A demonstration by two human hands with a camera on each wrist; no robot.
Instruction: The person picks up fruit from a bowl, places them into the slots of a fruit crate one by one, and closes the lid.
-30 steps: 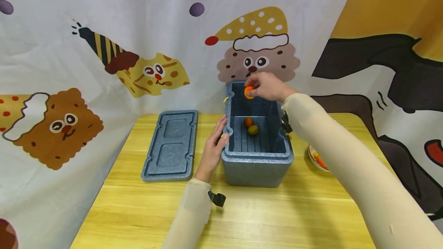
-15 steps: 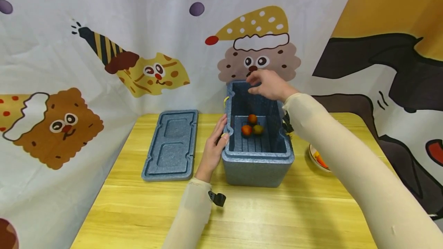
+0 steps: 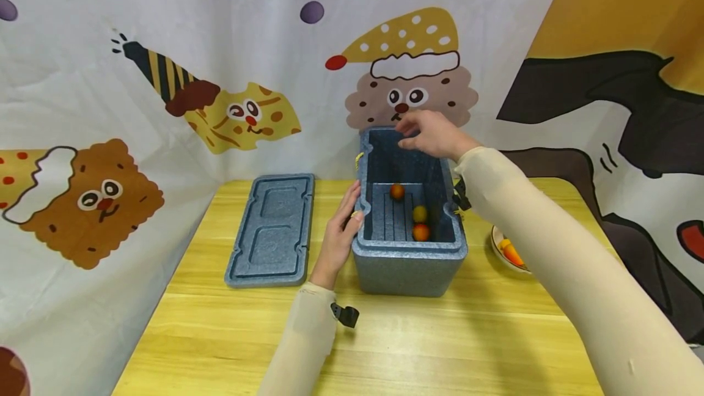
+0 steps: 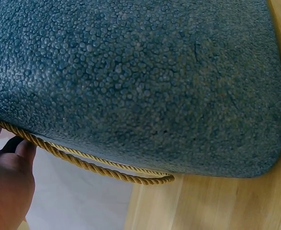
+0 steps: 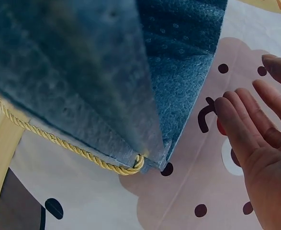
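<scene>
A grey-blue foam box [image 3: 409,274] stands uncovered on the wooden table. On its ribbed floor lie an orange-red fruit [image 3: 397,192], an olive-yellow fruit [image 3: 420,214] and a bright orange fruit [image 3: 421,233]. My left hand [image 3: 337,240] rests against the box's left wall, fingers extended and thumb at the rim. In the left wrist view that hand is beside a twisted gold rope [image 4: 92,166]. Above the box's far end is my right hand [image 3: 431,133], holding nothing. Its fingers are spread and loosely bent in the right wrist view.
Left of the box lies its grey-blue lid [image 3: 272,231], flat on the table [image 3: 396,347]. A bowl [image 3: 495,240] with orange fruit [image 3: 513,254] sits to the right, partly behind my right sleeve. A printed cartoon cloth [image 3: 247,29] hangs behind the table.
My right hand has let go of an orange fruit, which dropped into the box. The fruits inside have rolled, two toward the near right corner. My left hand has stayed put.
</scene>
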